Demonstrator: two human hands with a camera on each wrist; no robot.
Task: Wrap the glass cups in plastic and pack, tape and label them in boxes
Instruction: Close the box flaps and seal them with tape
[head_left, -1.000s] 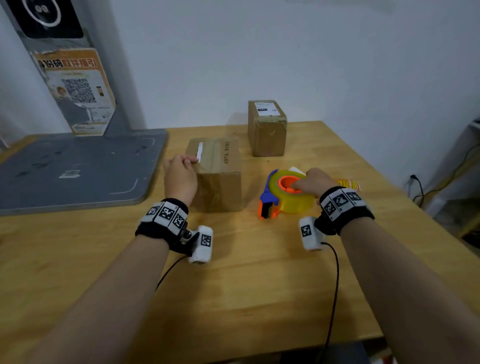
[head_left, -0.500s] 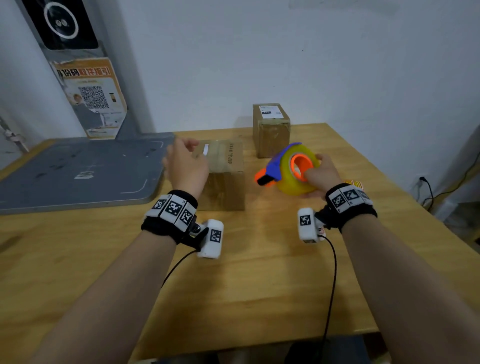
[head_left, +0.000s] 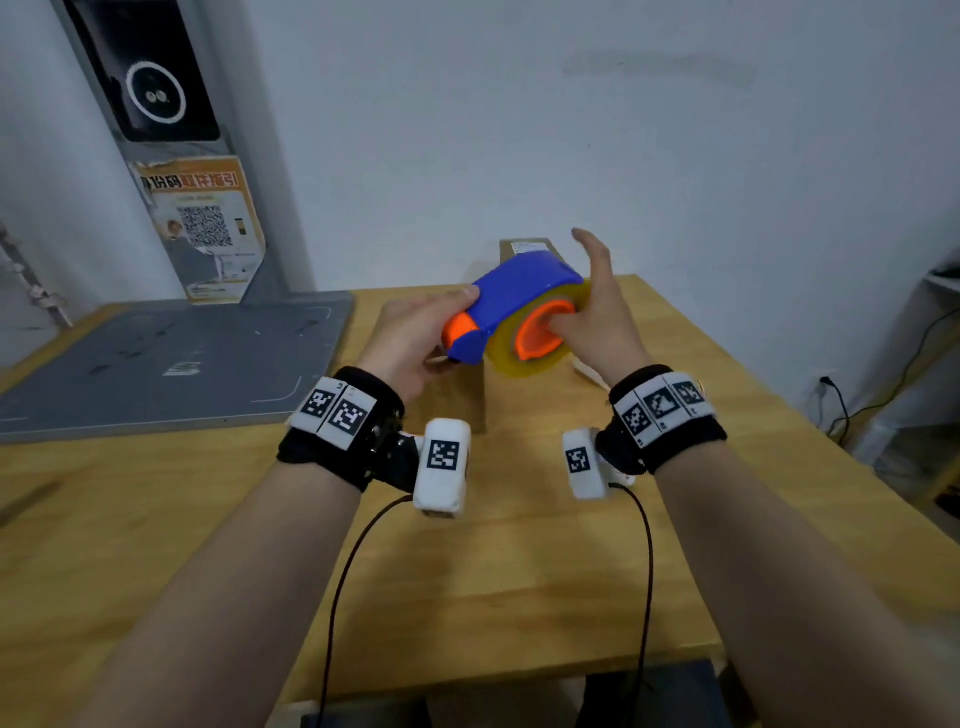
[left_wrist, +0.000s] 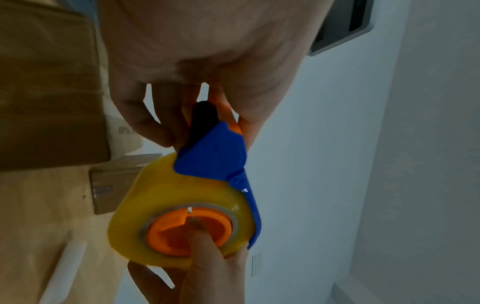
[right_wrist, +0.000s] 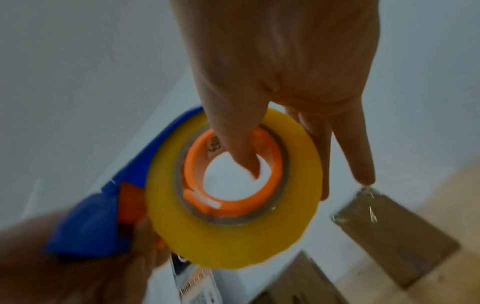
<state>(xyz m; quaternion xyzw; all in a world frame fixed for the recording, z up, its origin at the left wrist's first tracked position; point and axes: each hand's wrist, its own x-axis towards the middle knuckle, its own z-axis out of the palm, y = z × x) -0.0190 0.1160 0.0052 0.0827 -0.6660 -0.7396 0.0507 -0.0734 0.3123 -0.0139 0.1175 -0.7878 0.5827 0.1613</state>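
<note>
Right hand (head_left: 592, 322) up off the table, thumb hooked through the orange core, fingers behind the roll, gripping the blue-and-orange plastic tape dispenser with its yellowish roll (head_left: 519, 312). Left hand (head_left: 410, 338) pinches the orange nose end, likely hunting the tape's free end. Directly beneath sits the near brown cardboard box (head_left: 457, 400), flaps shut, not yet taped by the look of it. Behind, a second small brown cardboard box (head_left: 524, 247) already wears its label. Taping and labelling remain.
</note>
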